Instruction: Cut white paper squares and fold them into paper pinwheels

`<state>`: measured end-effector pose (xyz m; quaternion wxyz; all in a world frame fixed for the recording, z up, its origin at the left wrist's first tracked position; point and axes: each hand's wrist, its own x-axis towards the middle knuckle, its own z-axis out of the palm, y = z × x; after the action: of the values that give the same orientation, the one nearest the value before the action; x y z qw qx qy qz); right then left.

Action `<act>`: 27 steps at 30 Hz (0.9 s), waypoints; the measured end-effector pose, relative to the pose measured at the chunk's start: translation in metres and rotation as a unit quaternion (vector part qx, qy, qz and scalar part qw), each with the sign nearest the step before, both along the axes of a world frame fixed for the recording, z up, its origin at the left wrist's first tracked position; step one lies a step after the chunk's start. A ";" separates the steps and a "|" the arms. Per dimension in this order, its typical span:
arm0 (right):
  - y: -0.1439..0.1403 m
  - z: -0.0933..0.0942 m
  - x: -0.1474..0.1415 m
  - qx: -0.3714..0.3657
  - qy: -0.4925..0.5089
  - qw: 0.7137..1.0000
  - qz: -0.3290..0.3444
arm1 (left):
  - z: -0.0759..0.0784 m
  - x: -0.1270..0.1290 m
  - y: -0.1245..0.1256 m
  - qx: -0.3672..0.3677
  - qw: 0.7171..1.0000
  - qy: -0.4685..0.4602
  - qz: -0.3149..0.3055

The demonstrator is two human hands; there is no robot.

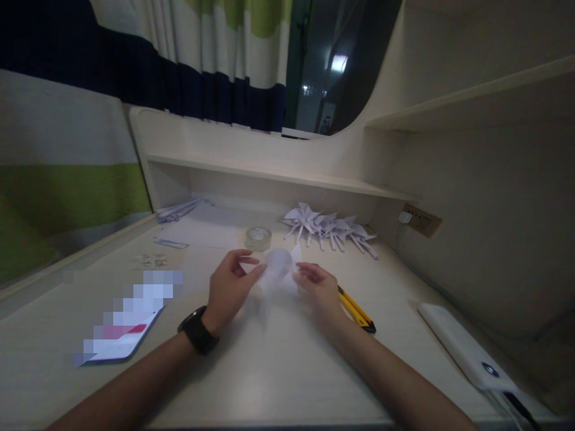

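Note:
Between my two hands is a piece of white paper (279, 263), curved and partly folded, with a pointed corner standing up on its right. My left hand (233, 281), with a black watch on the wrist, pinches the paper's left edge between thumb and fingers. On the other side, my right hand (318, 286) has its fingertips closed on the right edge. The paper's lower part is blurred. Just beyond it stands a roll of clear tape (258, 238). A yellow and black utility knife (357, 309) lies beside my right wrist.
Several paper pinwheels (330, 227) with paper sticks lie at the back right. White sheets (204, 226) and paper strips sit back left, near small white pieces (151, 261). A phone (130, 326) lies left, a white power bank (467, 347) with cables right. A shelf (278, 176) spans the back.

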<state>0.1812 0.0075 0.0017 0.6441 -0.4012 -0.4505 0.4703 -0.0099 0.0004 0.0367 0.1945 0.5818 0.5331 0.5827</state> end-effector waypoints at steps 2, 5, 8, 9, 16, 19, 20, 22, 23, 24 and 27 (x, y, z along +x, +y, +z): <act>-0.001 0.002 -0.001 0.001 -0.004 1.000 -0.002 | -0.002 0.003 -0.001 0.014 1.000 -0.019 -0.008; -0.002 0.004 -0.002 -0.001 0.001 1.000 -0.010 | -0.001 0.004 -0.002 0.014 0.998 -0.063 -0.019; -0.003 0.006 -0.003 -0.005 0.017 1.000 -0.014 | 0.004 0.003 -0.004 -0.052 0.991 -0.103 -0.067; -0.003 0.006 -0.003 -0.008 0.022 1.000 -0.015 | 0.006 0.002 -0.005 -0.077 0.988 -0.101 -0.089; -0.004 0.001 -0.006 -0.024 0.031 0.999 -0.008 | 0.005 -0.003 -0.004 -0.060 0.997 0.048 -0.018; -0.006 0.001 -0.008 -0.029 0.030 0.999 -0.002 | -0.001 -0.004 -0.001 -0.016 0.992 0.119 0.038; -0.007 0.002 -0.008 -0.029 0.031 0.999 -0.002 | -0.003 -0.005 0.001 -0.006 0.989 0.141 0.052; -0.008 0.002 -0.009 -0.032 0.033 0.999 -0.003 | -0.008 -0.008 0.004 0.026 0.979 0.192 0.068; -0.008 0.002 -0.009 -0.035 0.034 0.999 -0.003 | -0.010 -0.010 0.005 0.054 0.971 0.223 0.066; -0.008 0.001 -0.009 -0.038 0.036 0.999 -0.004 | -0.013 -0.012 0.006 0.092 0.959 0.261 0.054; -0.007 -0.002 -0.010 -0.041 0.022 0.999 -0.002 | -0.017 -0.017 0.006 0.200 0.899 0.389 0.021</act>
<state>0.1712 0.0007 -0.0002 0.6381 -0.4177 -0.4156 0.4955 -0.0273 0.0060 0.0194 -0.1614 0.7772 0.4507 0.4085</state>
